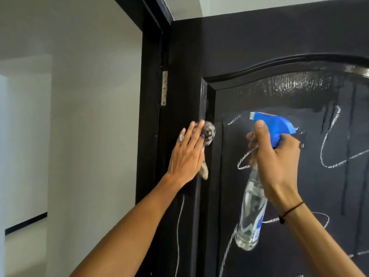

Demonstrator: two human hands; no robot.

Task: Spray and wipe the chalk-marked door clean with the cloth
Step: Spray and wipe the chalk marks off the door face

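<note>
The black panelled door [259,47] fills the right side and carries white chalk scribbles [327,148] across its inset panel. Wet streaks shine near the panel's arched top. My left hand [187,152] lies flat, fingers straight, pressing a greyish cloth [268,134] against the door's left stile. The cloth peeks out past my fingertips and below my palm. My right hand [279,158] grips a clear spray bottle [251,212] by its neck, my forefinger lying along the blue trigger head [273,124]. The nozzle points left at the panel.
The black door frame [149,96] with a metal hinge [164,87] stands left of the door. Beyond it a plain white wall [89,116] and a passage with a dark skirting strip [26,221] lie to the left.
</note>
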